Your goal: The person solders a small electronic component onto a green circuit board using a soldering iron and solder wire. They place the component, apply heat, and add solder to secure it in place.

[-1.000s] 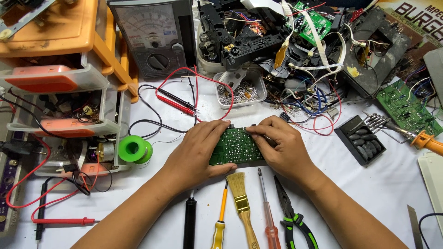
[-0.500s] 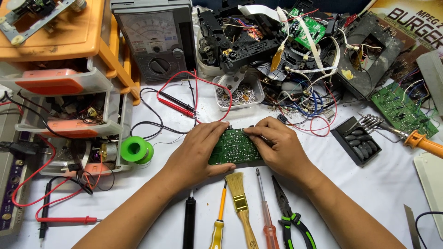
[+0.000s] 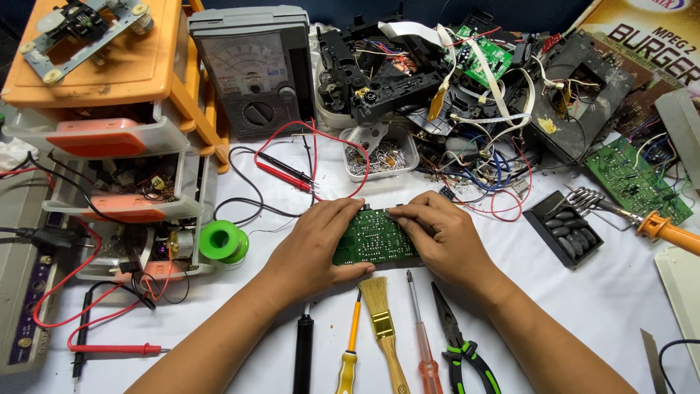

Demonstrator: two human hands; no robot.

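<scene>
Both hands hold a green circuit board (image 3: pixel 374 238) at the middle of the white table (image 3: pixel 605 306), solder side up. The left hand (image 3: pixel 313 244) clamps its left edge, thumb underneath near the front and fingers curled over the far edge; the right hand (image 3: pixel 441 237) grips the right edge, its fingers laid along the top rim, seemingly to keep the board steady and tilted toward the eyes. Just in front of the board lie a row of tools within easy reach: a black pen-like tool (image 3: pixel 303 355), a yellow screwdriver (image 3: pixel 351 343), a brush (image 3: pixel 380 325), a red screwdriver (image 3: pixel 421 335) and green-handled pliers (image 3: pixel 459 343). A green solder spool (image 3: pixel 224 241) sits left of the left hand, beside orange parts drawers (image 3: pixel 109 131). Behind, a multimeter (image 3: pixel 251 69) stands with its red and black probes (image 3: pixel 284 171) lying near the board, next to a heap of dismantled electronics (image 3: pixel 437 80).
</scene>
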